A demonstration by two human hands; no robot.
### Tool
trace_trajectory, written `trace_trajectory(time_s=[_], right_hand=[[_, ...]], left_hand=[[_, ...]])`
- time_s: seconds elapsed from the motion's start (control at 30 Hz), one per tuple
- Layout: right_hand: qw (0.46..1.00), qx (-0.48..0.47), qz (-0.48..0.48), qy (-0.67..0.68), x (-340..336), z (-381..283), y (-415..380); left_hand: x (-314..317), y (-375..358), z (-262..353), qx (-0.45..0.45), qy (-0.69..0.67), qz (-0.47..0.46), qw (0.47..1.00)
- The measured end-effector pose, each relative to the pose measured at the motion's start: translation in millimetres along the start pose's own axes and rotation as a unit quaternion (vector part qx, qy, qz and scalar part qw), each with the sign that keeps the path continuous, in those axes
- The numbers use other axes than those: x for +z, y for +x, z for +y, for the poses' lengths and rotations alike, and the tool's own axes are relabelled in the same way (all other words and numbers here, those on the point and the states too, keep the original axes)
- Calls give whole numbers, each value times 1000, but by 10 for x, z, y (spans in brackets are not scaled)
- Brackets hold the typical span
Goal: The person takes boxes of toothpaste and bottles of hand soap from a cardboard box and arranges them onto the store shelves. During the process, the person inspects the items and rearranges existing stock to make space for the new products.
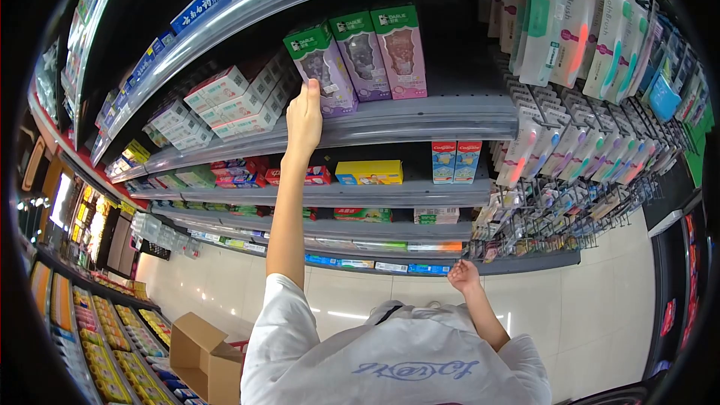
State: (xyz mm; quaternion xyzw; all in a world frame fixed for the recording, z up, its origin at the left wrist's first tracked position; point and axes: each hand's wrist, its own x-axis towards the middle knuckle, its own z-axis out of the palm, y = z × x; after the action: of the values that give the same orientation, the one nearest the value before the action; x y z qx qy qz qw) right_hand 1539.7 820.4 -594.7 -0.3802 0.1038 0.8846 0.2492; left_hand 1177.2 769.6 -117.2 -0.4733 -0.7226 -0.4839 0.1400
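Observation:
My left hand [304, 121] is raised to the upper shelf, its fingers closed against the lower left side of a purple and green Darlie box [324, 67]. That box leans a little to the left. Beside it on the right stand a second Darlie box [361, 56] in purple and green and a pink and green box [402, 52], both upright. Lower down, near the bottom shelf, my right hand [464, 275] hangs with its fingers curled; whether anything is inside them is too small to tell.
White boxes [232, 101] are stacked on the upper shelf's left. Toothbrush packs [559, 22] hang on hooks at the right. Below are a yellow box [369, 172] and Colgate boxes [455, 161]. An open cardboard box [196, 356] stands at the lower left.

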Motion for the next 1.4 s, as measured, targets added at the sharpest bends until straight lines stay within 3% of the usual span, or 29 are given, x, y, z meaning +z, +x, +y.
trace_trajectory(time_s=[0.1,0.27,0.5,1.1,1.2,1.27,1.4], right_hand=[[1000,-6,-15,11,6,-5,29],[1000,-5,-1,10,69,60,34],[999,4,-37,0,80,175,68],[999,-27,-20,-3,118,159,-39],[999,-21,-43,4,71,128,-38],[999,-25,-36,13,58,123,-88],[999,-38,-21,28,2,114,-131]], left_hand=[[23,36,-51,14,-27,14,999],[-72,74,61,-93,-36,-38,994],[-75,127,-88,-61,-28,-53,996],[-120,87,80,-71,-36,-86,993],[-134,14,312,114,-151,51,981],[-134,-60,471,122,-162,133,970],[-441,-414,1147,204,-365,140,897]])
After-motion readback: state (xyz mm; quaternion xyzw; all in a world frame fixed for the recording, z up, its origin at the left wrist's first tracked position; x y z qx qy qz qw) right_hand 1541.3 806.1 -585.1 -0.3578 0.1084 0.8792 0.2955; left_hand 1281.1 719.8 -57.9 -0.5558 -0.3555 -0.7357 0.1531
